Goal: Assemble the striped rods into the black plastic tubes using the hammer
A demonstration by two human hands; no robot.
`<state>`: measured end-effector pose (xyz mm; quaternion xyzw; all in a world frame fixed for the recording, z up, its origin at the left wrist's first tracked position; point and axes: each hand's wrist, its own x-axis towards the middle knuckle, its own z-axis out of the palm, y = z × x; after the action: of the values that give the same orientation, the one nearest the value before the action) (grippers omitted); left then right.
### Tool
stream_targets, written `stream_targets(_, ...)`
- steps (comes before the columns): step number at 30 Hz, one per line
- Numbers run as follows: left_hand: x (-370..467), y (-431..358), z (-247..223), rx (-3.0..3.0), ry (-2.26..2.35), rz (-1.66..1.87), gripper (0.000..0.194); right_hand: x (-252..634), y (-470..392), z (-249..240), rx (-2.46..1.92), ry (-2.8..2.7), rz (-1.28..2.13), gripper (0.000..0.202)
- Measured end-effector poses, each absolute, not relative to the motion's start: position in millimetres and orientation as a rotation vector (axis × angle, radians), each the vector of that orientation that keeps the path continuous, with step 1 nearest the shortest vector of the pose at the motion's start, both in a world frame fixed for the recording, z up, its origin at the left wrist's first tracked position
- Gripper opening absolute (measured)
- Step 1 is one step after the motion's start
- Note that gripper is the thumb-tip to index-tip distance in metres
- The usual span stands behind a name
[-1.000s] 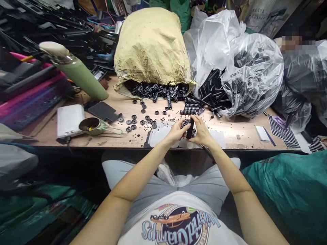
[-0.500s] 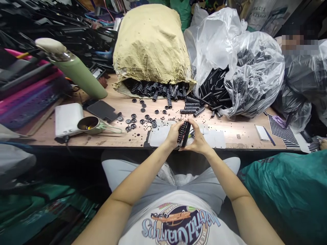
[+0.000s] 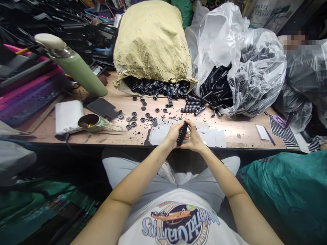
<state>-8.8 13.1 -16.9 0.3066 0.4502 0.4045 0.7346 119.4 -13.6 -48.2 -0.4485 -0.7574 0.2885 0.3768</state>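
Observation:
Between my two hands is a black cylinder with rows of small light characters (image 3: 182, 133), tilted and held over the table's front edge. My left hand (image 3: 173, 134) is wrapped round its left side. My right hand (image 3: 194, 139) grips it from the right, thumb and fingers at its two ends. A small yellow-green thing (image 3: 189, 134) shows behind the right fingers; I cannot make out what it is. Under the hands lies a pale flat sheet (image 3: 214, 136). Similar patterned cylinders (image 3: 190, 109) lie beyond, and several black discs (image 3: 134, 119) are to the left.
A yellowish sack (image 3: 153, 41) spills cylinders at the back. Beside it, a clear plastic bag (image 3: 258, 75) holds black tubes (image 3: 214, 88). A green bottle (image 3: 76, 69), white box (image 3: 68, 117) and metal cup (image 3: 89, 123) stand left. Tiny dark bits dot the table (image 3: 242, 127).
The cylinder has turned in my hands, so its characters show less. My right hand has closed in nearer to my left. The view has shifted slightly.

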Motion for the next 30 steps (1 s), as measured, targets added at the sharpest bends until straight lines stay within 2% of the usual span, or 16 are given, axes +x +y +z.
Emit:
stream_targets(4, -15.6, 10.5, -41.3, 1.228, 1.168, 1.012, 0.033, 109.1, -11.2, -60.9, -1.235, -1.899, 0.649, 0.114)
stream_targets(8, -19.3, 1.6, -71.9, 2.043, 1.429, 0.981, 0.051, 105.5, -10.8, -69.7, -1.364, -1.967, 0.476, 0.091)
stream_targets(11, -22.7, 0.7, -87.4, 2.381, 1.448, 0.811, 0.042, 119.6, -23.9, -67.6, -1.554, -2.011, 0.321, 0.079)
stream_targets(13, -26.3, 4.0, -92.7, 2.513, 1.397, 0.739, 0.04, 138.3, -38.4, -63.0, -1.809, -1.999, 0.187, 0.064)
stream_targets(16, -31.3, 9.8, -94.8, 2.66, 1.273, 0.7, 0.04, 170.1, -57.5, -51.3, -2.206, -2.006, 0.07, 0.027)
stream_targets(17, -32.3, 10.8, -94.2, 2.701, 1.231, 0.69, 0.039, 178.7, -61.5, -45.6, -2.284, -1.994, 0.073, 0.024)
stream_targets(20, -33.1, 10.2, -89.4, 2.785, 1.182, 0.645, 0.038, 191.6, -67.2, -24.2, -2.332, -1.801, 0.191, 0.027)
stream_targets(24, -33.7, 6.5, -81.3, 2.813, 1.224, 0.577, 0.038, 179.5, -71.9, -8.4, -2.045, -1.565, 0.4, 0.036)
stream_targets(30, -29.5, 1.3, -76.8, 2.832, 1.297, 0.442, 0.043, 154.8, -73.5, -17.4, -2.287, -1.859, 0.405, 0.023)
